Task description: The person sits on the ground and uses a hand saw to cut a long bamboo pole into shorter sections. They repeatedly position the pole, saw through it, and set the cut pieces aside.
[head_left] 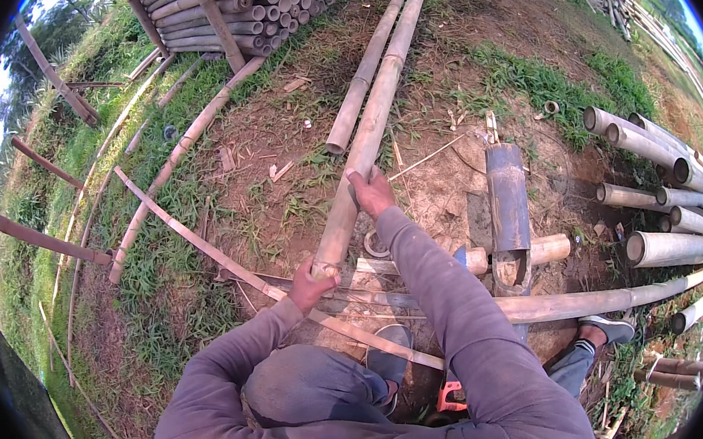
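Observation:
A long pale bamboo pole [379, 101] runs away from me, and both my hands grip it. My left hand [310, 287] is closed round its near end. Further along, my right hand [373, 193] wraps over the pole, fingers partly hidden. Just left of the pole lies a second bamboo pole [363, 87], its cut end facing me. By my feet is a handsaw with an orange handle [451, 395]; my right forearm partly hides it. A dark, cut-open bamboo piece [508, 191] lies to the right across a short bamboo length [550, 248].
Several cut bamboo poles [684, 194] lie at the right. One long pole [603, 307] crosses near my right foot. A bamboo strip [202, 208] slants in front of my left knee. A large bamboo stack [245, 5] rises at the far left. Chips litter the ground.

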Tool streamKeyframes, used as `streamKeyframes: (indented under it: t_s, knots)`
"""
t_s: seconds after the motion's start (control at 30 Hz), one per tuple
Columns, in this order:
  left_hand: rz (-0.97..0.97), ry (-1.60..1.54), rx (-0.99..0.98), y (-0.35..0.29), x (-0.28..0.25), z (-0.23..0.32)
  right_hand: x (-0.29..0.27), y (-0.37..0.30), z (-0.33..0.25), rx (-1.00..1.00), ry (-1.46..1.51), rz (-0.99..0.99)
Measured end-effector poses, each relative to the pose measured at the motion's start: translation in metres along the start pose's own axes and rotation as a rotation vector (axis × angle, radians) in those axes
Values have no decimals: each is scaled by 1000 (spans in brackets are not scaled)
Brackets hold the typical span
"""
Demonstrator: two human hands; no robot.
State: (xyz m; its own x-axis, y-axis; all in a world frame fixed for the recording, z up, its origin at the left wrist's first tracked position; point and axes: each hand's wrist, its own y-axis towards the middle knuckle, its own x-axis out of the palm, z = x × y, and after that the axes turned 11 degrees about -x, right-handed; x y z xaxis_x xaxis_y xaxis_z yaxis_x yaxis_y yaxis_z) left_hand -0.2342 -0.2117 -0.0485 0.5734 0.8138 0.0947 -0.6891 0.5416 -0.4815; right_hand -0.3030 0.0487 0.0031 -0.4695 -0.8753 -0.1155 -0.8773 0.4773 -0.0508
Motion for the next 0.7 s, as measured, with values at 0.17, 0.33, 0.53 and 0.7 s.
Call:
streamKeyframes:
  t_s: [0.17,0.33,0.53,0.7]
  knots:
    - [526,11,74,225,48,129,-23,-74,-71,-468,-351,-156]
    - [691,290,-44,285,94,131,-77,-283,-18,-609,-462,-312]
    - [67,1240,41,193,102,75,-147,-473,30,-144,-466,-148]
    - [-33,1019,625,97,87,74,-204,-466,42,174,-322,431]
